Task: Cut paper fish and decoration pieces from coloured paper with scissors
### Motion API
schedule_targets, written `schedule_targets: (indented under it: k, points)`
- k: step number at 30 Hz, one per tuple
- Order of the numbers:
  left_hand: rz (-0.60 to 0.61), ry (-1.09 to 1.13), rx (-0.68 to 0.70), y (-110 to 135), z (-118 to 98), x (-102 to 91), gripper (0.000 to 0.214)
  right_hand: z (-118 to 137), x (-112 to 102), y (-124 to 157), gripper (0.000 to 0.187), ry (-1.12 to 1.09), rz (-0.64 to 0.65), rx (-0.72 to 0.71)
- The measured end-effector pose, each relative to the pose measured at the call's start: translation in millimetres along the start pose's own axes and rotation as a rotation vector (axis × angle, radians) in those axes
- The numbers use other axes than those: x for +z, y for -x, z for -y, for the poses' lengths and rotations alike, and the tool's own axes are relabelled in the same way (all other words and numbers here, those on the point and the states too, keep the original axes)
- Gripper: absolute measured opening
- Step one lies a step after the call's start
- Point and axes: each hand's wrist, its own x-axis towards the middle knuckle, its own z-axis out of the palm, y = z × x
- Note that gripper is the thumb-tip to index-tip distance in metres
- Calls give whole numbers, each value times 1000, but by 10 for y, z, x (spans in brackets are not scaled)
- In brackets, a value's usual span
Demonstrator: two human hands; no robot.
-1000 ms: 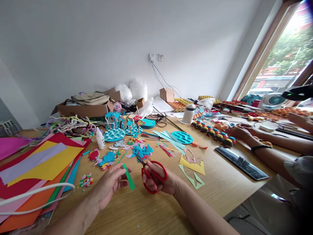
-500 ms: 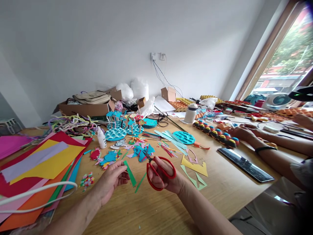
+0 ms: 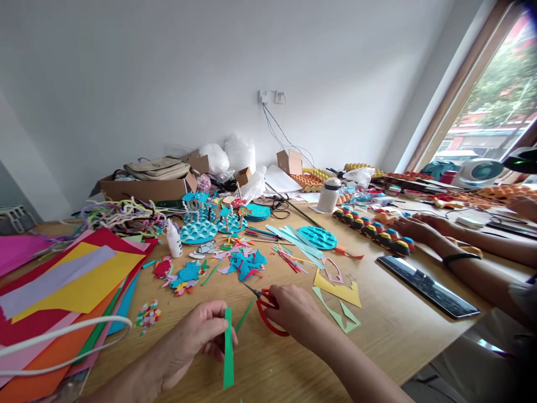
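Note:
Between thumb and fingers, my left hand (image 3: 201, 333) pinches a green paper strip (image 3: 229, 352), which hangs upright over the near part of the table. My right hand (image 3: 296, 310) is closed round the red handles of a pair of scissors (image 3: 265, 313), whose dark blades point left toward the paper cut-outs. A thin green paper sliver (image 3: 244, 316) lies on the wood between both hands. Just beyond the blades sit blue paper cut-outs (image 3: 245, 263), and a small pile of coloured paper bits (image 3: 148, 316) is left of my left hand.
Coloured paper sheets (image 3: 79, 274) and a white cable (image 3: 84, 324) occupy the left. A glue bottle (image 3: 173, 239) stands near blue egg-tray pieces (image 3: 197, 230). Paper offcuts (image 3: 339, 288) and a tablet (image 3: 428, 286) lie to the right, near a co-worker's arms (image 3: 444, 240).
My left hand has turned, and the green strip now hangs lower and nearer me. My right hand has rolled over, swinging the scissors so the blades point left.

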Motion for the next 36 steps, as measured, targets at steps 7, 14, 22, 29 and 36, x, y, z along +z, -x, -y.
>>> schedule_targets:
  k: [7,14,22,29,36]
  points:
    - [-220,185,79,-77,17,-354,9,-190,-107,105,28,193,62,66]
    - [-315,276,164,-146,-15,-392,13,-139,-243,114,22,275,117,26]
    - [-295,203,214,-84,-72,-350,8,137,-96,-275,23,140,103,-604]
    - [-315,170,212,118,-92,-373,7,233,-54,-493,18,299,228,-729]
    - [-284,150,151,217,-84,-345,10,262,-131,-439,20,370,300,-733]
